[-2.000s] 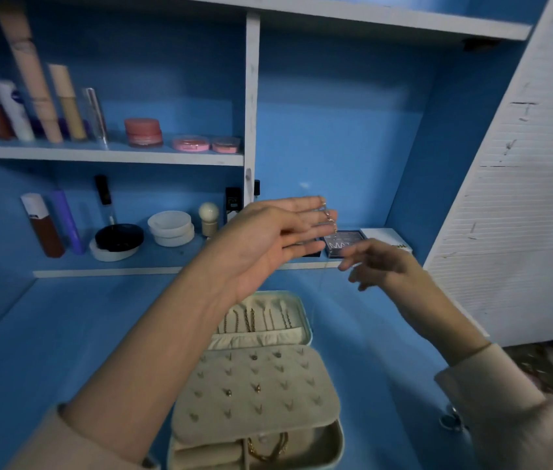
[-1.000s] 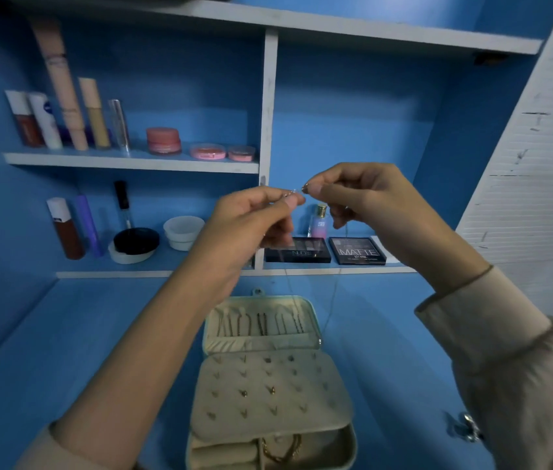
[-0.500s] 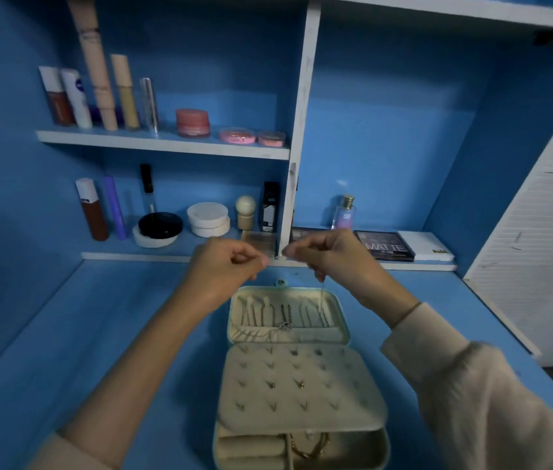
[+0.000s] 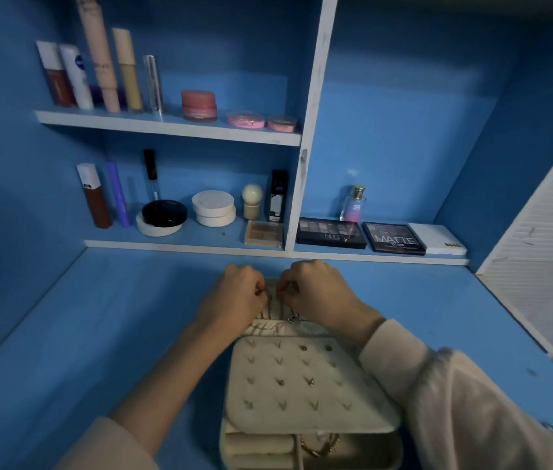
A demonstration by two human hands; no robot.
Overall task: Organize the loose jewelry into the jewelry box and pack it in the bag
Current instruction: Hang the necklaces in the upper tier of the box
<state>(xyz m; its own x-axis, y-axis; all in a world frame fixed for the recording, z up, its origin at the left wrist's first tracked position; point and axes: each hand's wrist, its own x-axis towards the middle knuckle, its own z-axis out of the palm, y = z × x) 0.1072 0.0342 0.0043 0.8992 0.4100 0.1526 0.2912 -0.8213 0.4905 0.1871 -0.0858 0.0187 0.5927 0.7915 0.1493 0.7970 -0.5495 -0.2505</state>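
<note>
Left hand [image 4: 234, 301] and right hand [image 4: 317, 295] hold a necklace [image 4: 293, 319] over the box [image 4: 302, 388] lid.
The hands sit close together, fingers curled tight, each pinching an end of the thin chain; its pendant hangs at the lid's near edge. The box lies open on the blue desk [image 4: 98, 334].

We list, on the upper shelf [image 4: 166, 127]: a row of upright cosmetic tubes [image 4: 98, 62], a pink jar [image 4: 199, 105], two flat pink pots [image 4: 246, 119].

Lower shelf [image 4: 180, 245]: brown bottle [image 4: 93, 198], purple tube [image 4: 118, 195], black compact [image 4: 164, 213], two stacked white compacts [image 4: 213, 208], beige palette [image 4: 263, 234].

Right bay: perfume bottle [image 4: 353, 205], dark eyeshadow palette [image 4: 331, 233], a second palette marked MATTE [image 4: 394, 238], white box [image 4: 438, 243].

Below these we record a blue desk [image 4: 115, 317].
</note>
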